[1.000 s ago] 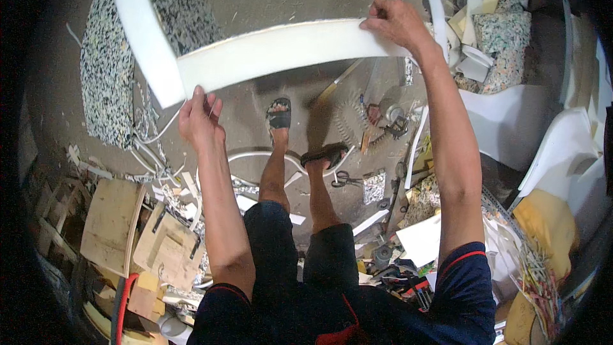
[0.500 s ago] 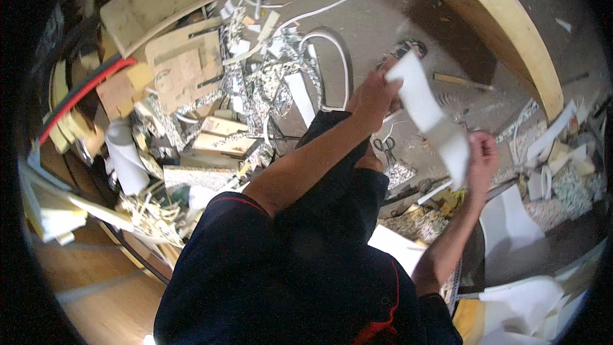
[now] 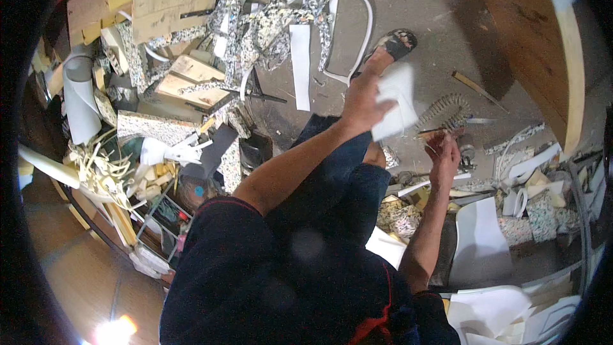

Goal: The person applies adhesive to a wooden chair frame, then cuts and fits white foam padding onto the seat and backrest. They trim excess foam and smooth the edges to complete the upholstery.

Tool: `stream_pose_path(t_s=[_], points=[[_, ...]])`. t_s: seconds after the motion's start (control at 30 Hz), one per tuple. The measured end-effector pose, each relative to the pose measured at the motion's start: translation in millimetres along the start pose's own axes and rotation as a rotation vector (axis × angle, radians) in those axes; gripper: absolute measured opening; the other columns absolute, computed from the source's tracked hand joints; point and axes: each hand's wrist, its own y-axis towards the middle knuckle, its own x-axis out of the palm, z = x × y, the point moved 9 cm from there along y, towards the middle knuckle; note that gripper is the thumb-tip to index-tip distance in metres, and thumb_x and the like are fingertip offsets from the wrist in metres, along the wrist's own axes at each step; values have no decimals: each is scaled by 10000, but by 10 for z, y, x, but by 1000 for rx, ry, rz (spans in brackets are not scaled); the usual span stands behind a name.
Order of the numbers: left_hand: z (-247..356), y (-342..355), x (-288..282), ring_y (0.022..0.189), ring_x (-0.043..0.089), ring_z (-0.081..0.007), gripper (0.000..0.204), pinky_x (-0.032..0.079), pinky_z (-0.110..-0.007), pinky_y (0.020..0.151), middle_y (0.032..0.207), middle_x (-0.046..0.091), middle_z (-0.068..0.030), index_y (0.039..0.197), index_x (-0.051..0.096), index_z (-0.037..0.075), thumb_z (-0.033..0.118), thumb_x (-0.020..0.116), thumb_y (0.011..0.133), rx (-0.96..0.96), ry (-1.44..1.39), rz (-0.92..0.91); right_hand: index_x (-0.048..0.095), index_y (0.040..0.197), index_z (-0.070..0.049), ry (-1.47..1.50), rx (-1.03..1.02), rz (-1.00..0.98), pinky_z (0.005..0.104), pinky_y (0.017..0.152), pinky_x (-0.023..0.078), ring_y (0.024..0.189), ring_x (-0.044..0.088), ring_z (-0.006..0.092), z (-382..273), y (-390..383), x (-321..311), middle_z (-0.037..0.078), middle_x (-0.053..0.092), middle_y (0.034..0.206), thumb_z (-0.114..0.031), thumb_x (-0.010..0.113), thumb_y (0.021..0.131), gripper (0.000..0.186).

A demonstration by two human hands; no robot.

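My left hand grips a white foam sheet by its left side, in front of my knee. The sheet is smeared by motion and looks bunched or folded into a short piece. To the right, apart from the sheet, my right hand has its fingers drawn together. A thin brownish edge shows at its fingertips; whether it is held or lies behind them I cannot make out. Just beyond that hand a coiled hose lies on the floor.
A curved wooden panel stands at the far right. Foam scraps and a white strip lie to the left, near a white roll. A thin wooden stick is on the floor. White sheets lie at the lower right.
The strip was stretched between both hands; now only my left hand has it, bunched. My right hand has let go and moved left. The view has shifted.
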Motion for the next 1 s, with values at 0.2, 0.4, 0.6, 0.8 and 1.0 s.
stream_pose_path(t_s=[0.2, 0.4, 0.6, 0.8, 1.0], points=[[-1825, 777, -754, 1072, 637, -282, 768, 545, -395, 852, 1227, 611, -238, 1286, 504, -126, 240, 877, 723, -556, -164, 385, 668, 1101, -65, -273, 224, 101, 345, 724, 563, 834, 686, 192, 1248, 1054, -496, 67, 707, 937, -462, 657, 948, 425], [-3855, 1934, -705, 1420, 252, -504, 806, 272, -550, 1167, 1542, 198, -369, 1333, 603, 61, 527, 826, 714, -503, 465, 342, 667, 1115, -67, -499, 244, -38, 302, 690, 532, 791, 656, 150, 2057, 2010, -270, 51, 689, 896, -440, 645, 964, 403], [-3963, 2086, -370, 1323, 372, -462, 528, 377, -510, 1091, 1445, 357, -259, 1151, 648, 66, 341, 796, 726, -595, 478, 508, 645, 1145, -50, -652, 371, -146, 319, 717, 539, 833, 669, 166, 2514, 2335, -225, 73, 694, 961, -462, 622, 968, 449], [-4137, 2144, -876, 1049, 608, -372, 368, 467, -447, 977, 1058, 658, -210, 1064, 640, 53, 163, 711, 719, -545, 398, 522, 642, 1138, -55, -670, 273, -232, 318, 688, 543, 822, 667, 169, 2139, 2556, 225, 81, 689, 960, -451, 604, 984, 427], [-4172, 1568, -283, 1210, 591, -373, 497, 490, -439, 1005, 1208, 637, -254, 1197, 627, 51, 223, 667, 733, -734, 270, 249, 647, 1143, -32, -654, 221, -237, 335, 683, 567, 824, 668, 180, 1657, 2578, 442, 102, 686, 948, -431, 609, 981, 433]])
